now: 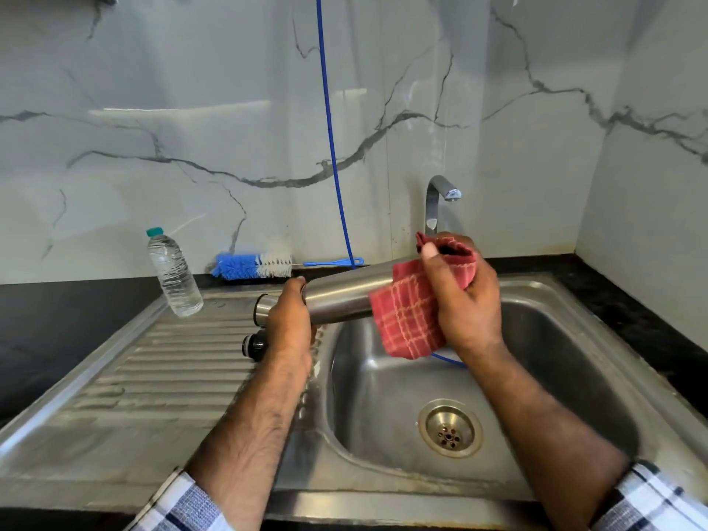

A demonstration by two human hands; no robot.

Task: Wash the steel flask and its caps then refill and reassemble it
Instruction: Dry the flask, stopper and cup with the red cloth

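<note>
The steel flask (341, 297) lies sideways in the air above the sink's left rim. My left hand (289, 320) grips its left end, fingers curled round the body. My right hand (465, 297) holds a red checked cloth (410, 320) wrapped over the flask's right end. A black cap (254, 343) lies on the draining board just left of my left wrist. A steel part (262, 308) shows beside my left hand, at the flask's left end; whether it is attached I cannot tell.
The steel sink (574, 300) with its drain (450, 429) lies below, the tap (440, 197) behind. A plastic water bottle (174, 274) stands on the draining board (172, 377). A blue and white bottle brush (253, 265) lies by the wall. A blue hose (333, 147) hangs down.
</note>
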